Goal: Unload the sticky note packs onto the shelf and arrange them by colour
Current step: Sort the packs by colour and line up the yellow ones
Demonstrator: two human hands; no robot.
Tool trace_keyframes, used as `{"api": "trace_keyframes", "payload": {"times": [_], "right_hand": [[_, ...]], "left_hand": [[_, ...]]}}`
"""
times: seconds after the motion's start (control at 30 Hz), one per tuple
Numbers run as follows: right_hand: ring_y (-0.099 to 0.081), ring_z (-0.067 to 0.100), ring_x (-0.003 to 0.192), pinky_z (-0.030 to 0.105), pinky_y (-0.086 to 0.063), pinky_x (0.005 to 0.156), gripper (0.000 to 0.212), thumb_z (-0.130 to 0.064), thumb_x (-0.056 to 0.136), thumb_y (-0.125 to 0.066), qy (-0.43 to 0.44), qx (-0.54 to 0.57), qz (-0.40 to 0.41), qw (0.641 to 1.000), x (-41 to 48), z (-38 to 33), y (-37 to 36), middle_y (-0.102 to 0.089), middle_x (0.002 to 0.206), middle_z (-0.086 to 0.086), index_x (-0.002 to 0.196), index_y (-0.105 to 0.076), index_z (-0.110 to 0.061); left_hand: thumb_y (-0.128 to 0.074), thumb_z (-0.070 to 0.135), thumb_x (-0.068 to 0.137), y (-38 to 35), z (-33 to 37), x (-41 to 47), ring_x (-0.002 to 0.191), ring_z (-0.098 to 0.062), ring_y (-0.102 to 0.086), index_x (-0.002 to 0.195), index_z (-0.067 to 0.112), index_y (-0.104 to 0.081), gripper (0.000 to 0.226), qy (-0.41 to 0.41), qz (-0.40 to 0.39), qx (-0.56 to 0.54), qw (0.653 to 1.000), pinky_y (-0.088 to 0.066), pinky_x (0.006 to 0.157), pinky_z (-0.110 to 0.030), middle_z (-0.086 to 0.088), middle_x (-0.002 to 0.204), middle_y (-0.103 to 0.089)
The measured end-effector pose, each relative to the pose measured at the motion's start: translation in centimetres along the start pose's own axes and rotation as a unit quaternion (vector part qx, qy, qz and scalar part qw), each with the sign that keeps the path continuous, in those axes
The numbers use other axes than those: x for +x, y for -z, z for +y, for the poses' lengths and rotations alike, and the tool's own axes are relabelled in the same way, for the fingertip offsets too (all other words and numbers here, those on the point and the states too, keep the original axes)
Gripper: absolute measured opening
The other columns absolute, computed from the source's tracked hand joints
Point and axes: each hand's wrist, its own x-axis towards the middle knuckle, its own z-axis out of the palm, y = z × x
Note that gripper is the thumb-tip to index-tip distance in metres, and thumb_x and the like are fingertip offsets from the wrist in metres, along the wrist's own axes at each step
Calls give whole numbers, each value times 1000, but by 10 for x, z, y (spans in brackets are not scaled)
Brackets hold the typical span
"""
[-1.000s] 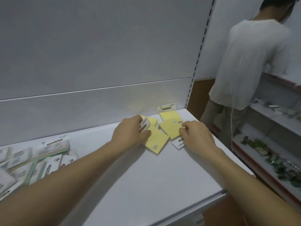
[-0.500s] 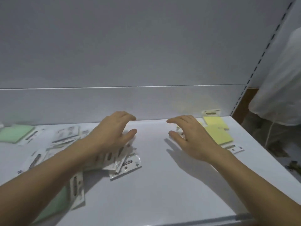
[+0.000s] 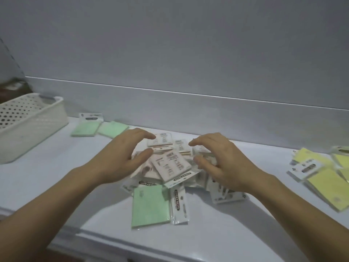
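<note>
I see my left hand (image 3: 122, 157) and right hand (image 3: 221, 159) curled loosely over the mixed pile of packs (image 3: 170, 167) mid-shelf (image 3: 245, 233), fingers spread and gripping nothing. One green pack (image 3: 149, 205) lies at the pile's near edge. Two more green packs (image 3: 100, 129) sit left of the pile, beside the white basket (image 3: 30, 127). Yellow packs (image 3: 324, 176) lie well right of the pile.

Hands (image 3: 170, 159) now leftward, flanking mixed pile (image 3: 170, 167).
</note>
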Motion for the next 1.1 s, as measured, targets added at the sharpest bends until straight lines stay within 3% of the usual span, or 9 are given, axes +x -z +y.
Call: {"api": "trace_keyframes", "payload": {"times": [0.13,0.3,0.4,0.53,0.67,0.77,0.93,1.03,1.1], "right_hand": [[-48,10,126,34,-41,106,41,-43,97,-57,51,-12,-51,997,13,-18,-11,-57,134,-10,135,-58,-26],[-23,-5,146,24,-22,119,90,-82,75,-64,52,-16,-173,983,14,-25,-17,-29,157,-25,151,-31,-45],[-25,0,148,35,-26,121,80,-61,83,-72,33,-55,-179,982,18,-27,-24,-32,159,-20,151,-37,-39],[-44,2,133,30,-37,112,57,-18,88,-71,-22,-8,-158,987,29,-25,-22,-53,144,-18,139,-55,-36],[-62,6,109,37,-52,91,52,-10,84,-53,-87,50,-84,991,36,-25,-20,-69,121,-18,126,-62,-39],[-66,13,97,43,-53,83,33,-9,97,-54,-116,86,-7,989,42,-23,-24,-73,106,-12,119,-69,-29],[-58,33,77,46,-52,67,21,-24,104,-52,-156,184,128,962,51,-27,-33,-64,80,2,92,-69,-23],[-62,18,77,29,-56,57,23,-18,108,-50,-206,299,173,915,54,-27,-40,-59,90,16,100,-69,-7],[-68,20,80,36,-61,55,23,-17,107,-50,-246,362,201,876,54,-27,-47,-61,94,13,103,-69,-6]], "left_hand": [[-49,50,98,-2,-18,-17,115,9,-50,131,34,-57,38,-12,-26,-29,999,-36,93,-14,22,129,-57],[-59,59,92,-5,-31,-22,113,-4,-56,124,35,-58,40,-69,-80,-52,993,-46,93,-25,21,121,-59],[-70,59,84,-8,-37,-17,120,-2,-52,129,32,-58,54,-98,-115,-54,987,-44,100,-26,17,130,-57],[-77,47,83,-9,-47,-9,123,-2,-49,141,33,-51,66,-128,-125,-62,982,-41,102,-22,15,133,-52],[-74,48,81,-12,-50,0,107,-2,-47,153,34,-35,84,-177,-117,-8,977,-39,93,-15,20,120,-49],[-71,52,80,-15,-52,1,93,-1,-44,157,31,-27,91,-193,-93,29,976,-37,85,-15,24,112,-51],[-61,32,93,-25,-61,-11,105,-6,-60,133,37,-57,40,-143,11,-127,981,-46,84,-20,23,115,-63],[-55,31,96,-21,-65,-8,93,-13,-67,111,28,-70,21,-122,61,-196,971,-53,78,-34,14,102,-71],[-58,28,99,-18,-65,-7,82,-17,-67,102,26,-72,15,-87,86,-255,959,-54,70,-34,5,89,-71]]}}
